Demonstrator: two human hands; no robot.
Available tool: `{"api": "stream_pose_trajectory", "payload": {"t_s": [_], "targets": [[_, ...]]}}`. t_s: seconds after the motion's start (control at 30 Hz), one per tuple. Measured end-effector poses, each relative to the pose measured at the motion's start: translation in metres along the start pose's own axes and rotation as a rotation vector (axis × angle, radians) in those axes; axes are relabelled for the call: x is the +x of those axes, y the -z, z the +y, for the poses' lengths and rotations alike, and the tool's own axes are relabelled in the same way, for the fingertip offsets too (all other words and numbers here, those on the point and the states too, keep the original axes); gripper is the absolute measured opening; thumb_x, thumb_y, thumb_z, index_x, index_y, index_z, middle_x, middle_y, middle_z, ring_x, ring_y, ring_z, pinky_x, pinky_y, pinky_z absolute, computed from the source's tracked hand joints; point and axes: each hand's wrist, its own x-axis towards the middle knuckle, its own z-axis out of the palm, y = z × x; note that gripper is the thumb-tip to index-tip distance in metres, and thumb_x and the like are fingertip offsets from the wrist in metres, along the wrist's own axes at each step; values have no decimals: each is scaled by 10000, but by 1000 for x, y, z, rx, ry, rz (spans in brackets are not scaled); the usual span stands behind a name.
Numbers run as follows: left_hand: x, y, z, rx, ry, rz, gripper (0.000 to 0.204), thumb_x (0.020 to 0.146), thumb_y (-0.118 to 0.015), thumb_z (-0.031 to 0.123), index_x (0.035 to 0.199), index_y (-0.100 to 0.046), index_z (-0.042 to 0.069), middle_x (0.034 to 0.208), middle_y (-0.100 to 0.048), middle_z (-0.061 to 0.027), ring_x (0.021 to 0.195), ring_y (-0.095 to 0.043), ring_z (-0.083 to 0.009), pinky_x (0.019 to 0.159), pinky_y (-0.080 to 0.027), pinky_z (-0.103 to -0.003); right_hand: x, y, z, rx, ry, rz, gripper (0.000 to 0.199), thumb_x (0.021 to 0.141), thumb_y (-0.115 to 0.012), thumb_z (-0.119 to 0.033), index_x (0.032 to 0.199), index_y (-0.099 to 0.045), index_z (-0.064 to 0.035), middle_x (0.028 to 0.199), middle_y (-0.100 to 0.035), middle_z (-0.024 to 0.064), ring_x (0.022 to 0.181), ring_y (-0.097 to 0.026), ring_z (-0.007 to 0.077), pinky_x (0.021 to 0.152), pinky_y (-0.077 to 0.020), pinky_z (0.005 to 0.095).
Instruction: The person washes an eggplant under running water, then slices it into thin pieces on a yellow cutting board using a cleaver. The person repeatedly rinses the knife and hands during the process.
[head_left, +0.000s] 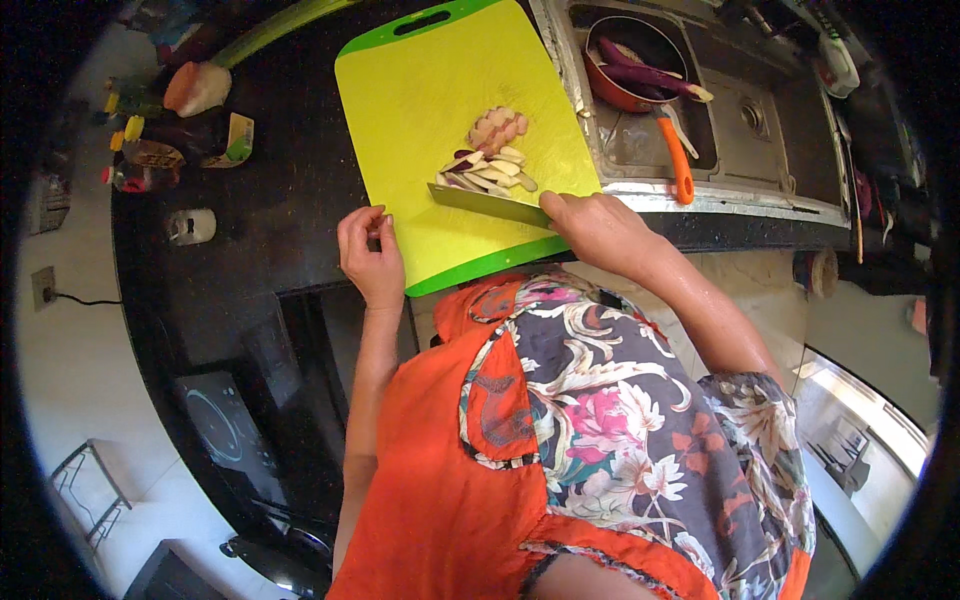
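Your right hand (590, 225) gripped the stiff knife (490, 205) by its handle, beside soft, slippery slices (490, 165); your left hand (368, 250) was loosely curled, empty.

The near left stretch of the yellow-green plastic cutting board (420, 110) lies bare, so a hand could slide in there over the dark stone bench (270, 200). Toward the board's right side a pile of pale sliced eggplant sticks (487, 165) blocks the way, with the flat steel knife blade (490, 205) lying just below it. Right of the board, the raised steel sink rim (700, 195) forms a wall. Far left, a cluster of small bottles (135, 150) crowds the bench edge.
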Motion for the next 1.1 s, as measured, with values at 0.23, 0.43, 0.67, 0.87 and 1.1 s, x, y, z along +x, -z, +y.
{"api": "stream_pose_trajectory", "payload": {"t_s": [0.23,0.43,0.67,0.87,1.1], "targets": [[-13,-2,13,19,52,-67,435,752,-769,69,1140,-577,30,1139,-568,-137,1013,-593,-264,845,-502,-352,-1,30,-15,85,38,75,176,895,-578,-125,958,-453,-19,776,-628,229,759,-630,446,643,-488,520],[-18,-49,35,113,-76,-165,1039,579,-889,371,1428,-360,91,1346,-398,-209,1271,-371,-379,1065,-302,-478,-25,26,2,-29,-178,190,137,862,-546,-46,957,-454,-9,784,-629,253,748,-637,451,632,-491,536],[-15,-60,49,309,-118,-197,1086,514,-902,442,1412,-379,127,1377,-320,-208,1273,-316,-379,1054,-234,-523,-27,-2,-9,7,-268,85,160,889,-555,-89,977,-447,-9,782,-642,253,736,-650,442,618,-513,530],[-15,-57,45,326,-123,-171,977,562,-890,398,1378,-429,122,1381,-333,-214,1265,-339,-384,1043,-251,-519,-21,-1,-22,142,-265,-35,201,896,-584,-100,980,-429,-5,784,-625,265,779,-624,463,654,-478,540],[-7,-41,13,239,-165,-209,780,665,-842,337,1313,-487,86,1381,-346,-236,1298,-332,-433,1052,-264,-540,3,-2,-35,221,-163,-43,203,888,-583,-82,967,-422,11,738,-603,275,766,-613,470,645,-467,540]]}}
